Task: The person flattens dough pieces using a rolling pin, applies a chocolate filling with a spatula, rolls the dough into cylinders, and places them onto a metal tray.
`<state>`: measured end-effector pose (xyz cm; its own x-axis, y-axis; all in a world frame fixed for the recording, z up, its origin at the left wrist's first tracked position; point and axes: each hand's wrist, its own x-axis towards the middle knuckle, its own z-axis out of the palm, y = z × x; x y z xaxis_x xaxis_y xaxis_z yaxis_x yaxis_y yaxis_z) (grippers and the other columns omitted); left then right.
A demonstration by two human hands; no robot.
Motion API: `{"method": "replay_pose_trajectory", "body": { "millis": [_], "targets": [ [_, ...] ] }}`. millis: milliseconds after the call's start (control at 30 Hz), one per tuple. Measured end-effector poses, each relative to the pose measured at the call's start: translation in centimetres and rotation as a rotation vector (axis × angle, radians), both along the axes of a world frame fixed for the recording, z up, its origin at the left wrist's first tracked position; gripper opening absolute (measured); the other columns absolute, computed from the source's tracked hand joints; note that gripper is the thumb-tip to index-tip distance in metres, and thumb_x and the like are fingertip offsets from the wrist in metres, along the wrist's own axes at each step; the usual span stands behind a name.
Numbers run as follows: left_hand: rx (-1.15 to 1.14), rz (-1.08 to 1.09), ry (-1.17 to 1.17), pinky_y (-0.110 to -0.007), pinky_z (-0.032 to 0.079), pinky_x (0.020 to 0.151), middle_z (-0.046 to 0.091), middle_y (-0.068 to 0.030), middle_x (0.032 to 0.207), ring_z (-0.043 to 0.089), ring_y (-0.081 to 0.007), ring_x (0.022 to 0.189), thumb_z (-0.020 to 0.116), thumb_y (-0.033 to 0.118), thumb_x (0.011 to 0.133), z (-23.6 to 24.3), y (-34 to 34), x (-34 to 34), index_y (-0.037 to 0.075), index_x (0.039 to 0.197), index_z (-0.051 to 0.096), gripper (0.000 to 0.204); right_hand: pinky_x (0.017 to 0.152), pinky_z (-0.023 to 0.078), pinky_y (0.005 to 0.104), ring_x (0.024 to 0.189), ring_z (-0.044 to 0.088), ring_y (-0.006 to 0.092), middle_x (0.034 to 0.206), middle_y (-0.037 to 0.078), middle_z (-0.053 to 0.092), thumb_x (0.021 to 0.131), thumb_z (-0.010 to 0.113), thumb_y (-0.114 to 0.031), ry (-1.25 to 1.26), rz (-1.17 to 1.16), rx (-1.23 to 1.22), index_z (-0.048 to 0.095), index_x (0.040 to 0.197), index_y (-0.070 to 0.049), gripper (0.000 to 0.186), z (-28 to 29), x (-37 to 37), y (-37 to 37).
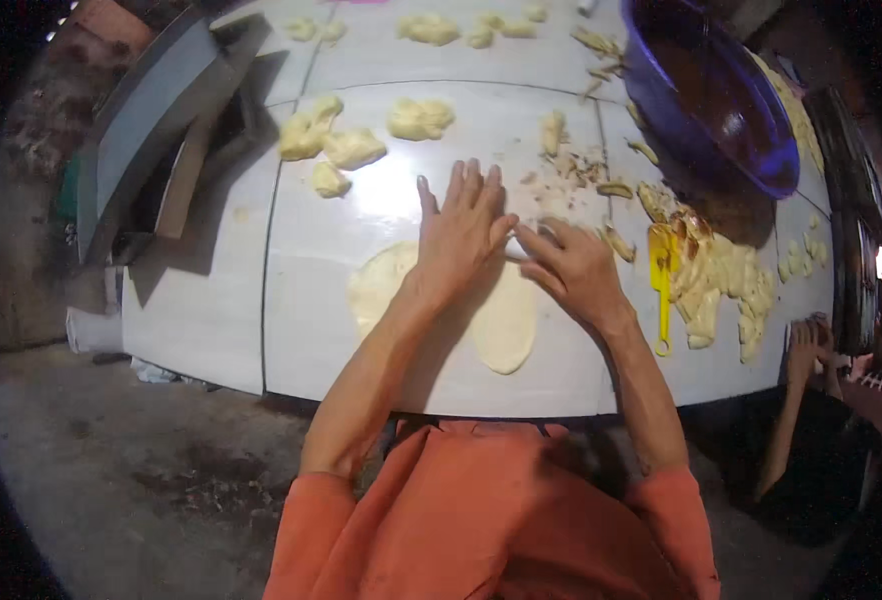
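Observation:
My left hand (464, 238) lies palm down with its fingers stretched out and spread, at the far edge of two flattened pieces of dough. One flat piece (379, 285) shows to the left of my left forearm. The other, an oval flat piece (506, 328), lies between my forearms. My right hand (579, 268) is closed, its fingers bent toward my left thumb. A small pale thing (514, 246) shows between the hands; its kind is unclear. Just beyond my right hand are scattered crumbly bits (573, 168) on the white tabletop (331, 350).
Lumps of dough (349, 148) lie farther off. At right are a yellow spatula (663, 290), several shaped dough pieces (721, 285) and a large purple basin (641, 60). A grey metal frame (151, 120) stands at left. Another person's hands (809, 342) are at the far right edge.

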<state>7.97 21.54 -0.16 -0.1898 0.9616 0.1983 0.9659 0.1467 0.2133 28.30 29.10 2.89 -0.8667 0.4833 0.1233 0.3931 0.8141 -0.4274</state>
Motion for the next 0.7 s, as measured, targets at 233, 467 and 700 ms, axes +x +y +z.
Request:
{"method": "replay_pose_trajectory", "body": {
  "millis": [233, 467, 700],
  "targets": [
    [-0.09, 0.116, -0.156, -0.067, 0.01, 0.122, 0.038, -0.0195, 0.162, 0.032, -0.0357, 0.153, 0.048, 0.037, 0.106, 2.6, -13.5, -5.1, 0.003, 0.157, 0.037, 0.062, 0.106, 0.04, 0.0518, 0.124, 0.055, 0.0331, 0.137, 0.015, 0.059, 0.091, 0.072, -0.027, 0.102, -0.206, 0.321, 0.061, 0.139, -0.008, 0.053, -0.5, -2.8, -3.9],
    [-0.277, 0.034, 0.007, -0.07, 0.01, 0.121, 0.037, -0.0144, 0.164, 0.032, -0.0296, 0.153, 0.048, 0.05, 0.104, 1.3, -14.6, -6.5, 0.005, 0.158, 0.037, 0.071, 0.124, 0.015, 0.0621, 0.151, 0.035, 0.0288, 0.159, 0.014, 0.043, 0.104, 0.042, -0.057, 0.029, 0.189, 0.065, 0.047, 0.151, -0.004, 0.071, -4.1, -10.9, -8.7],
    [-0.375, 0.087, -0.09, -0.069, 0.001, 0.122, 0.023, -0.023, 0.168, 0.017, -0.0368, 0.158, 0.051, 0.056, 0.1, 1.9, -15.5, -5.6, 0.002, 0.159, 0.033, 0.082, 0.122, 0.019, 0.0649, 0.143, 0.045, 0.0348, 0.149, 0.02, 0.053, 0.1, 0.059, -0.044, 0.084, 0.19, 0.032, 0.056, 0.143, -0.003, 0.059, -2.6, -7.9, -8.3]
  ]
}}
